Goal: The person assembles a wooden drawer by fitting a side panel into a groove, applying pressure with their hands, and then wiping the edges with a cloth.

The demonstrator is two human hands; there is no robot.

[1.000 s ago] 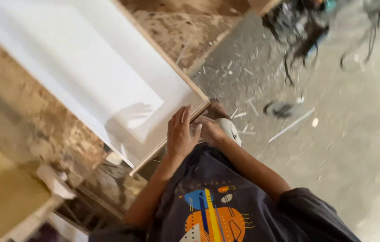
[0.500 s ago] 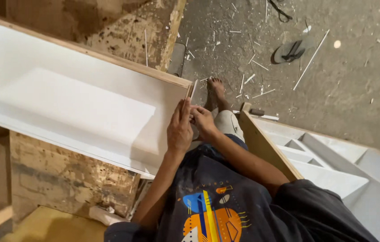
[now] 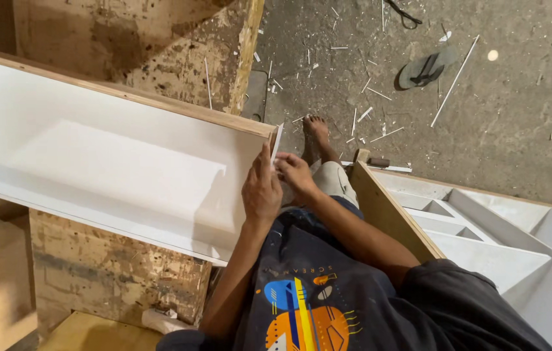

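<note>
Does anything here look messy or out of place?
Yes. A single flip-flop lies alone on the concrete floor among scattered white offcuts, near the person's bare foot. The workbench top is pitted and worn.

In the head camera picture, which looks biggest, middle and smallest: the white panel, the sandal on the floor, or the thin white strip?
1. White panel, biggest.
2. Sandal.
3. White strip at the panel's end; nearer the camera, yet looks smallest.

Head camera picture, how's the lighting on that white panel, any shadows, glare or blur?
Head view: the white panel is brightly and evenly lit, near washed out at its left end, without hard glare. The left hand casts a soft shadow on it. The right hand at the thin white strip is sharp; floor debris stays crisp, and straight edges look slightly bowed.
</note>
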